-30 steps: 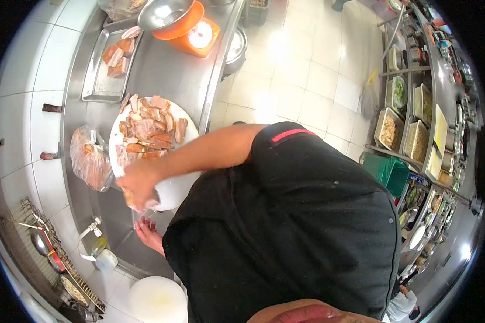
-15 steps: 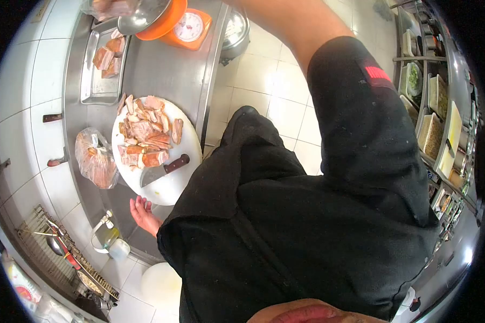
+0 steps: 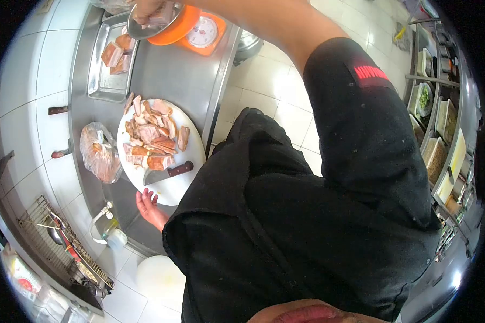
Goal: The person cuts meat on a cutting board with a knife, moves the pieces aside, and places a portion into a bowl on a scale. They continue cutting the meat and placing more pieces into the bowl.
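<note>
My right hand (image 3: pixel 148 9) is at the top edge, partly cut off, over a metal bowl (image 3: pixel 140 31). Its fingers are closed around a piece of meat (image 3: pixel 164 16) in the bowl. The bowl sits tilted on the orange pan (image 3: pixel 173 33) of a dial kitchen scale (image 3: pixel 205 35). My left hand (image 3: pixel 150 209) is open and holds nothing, fingers loosely apart at the near edge of a round white cutting board (image 3: pixel 172 196). Chopped smoked meat (image 3: pixel 151 129) lies heaped on the board, beside a knife (image 3: pixel 170 171) with a dark handle.
A metal tray (image 3: pixel 106 92) holds several meat chunks (image 3: pixel 116 54). A plastic bag of meat (image 3: pixel 99 153) lies between board and wall. Knives (image 3: pixel 59 110) hang on the tiled wall. A faucet (image 3: pixel 103 212) and dish rack (image 3: pixel 46 226) are at lower left, food containers (image 3: pixel 435 156) at right.
My right hand has moved right, from beyond the bowl to inside it, with the meat now visible there. My left hand has shifted slightly toward the board. The whole view has turned a little.
</note>
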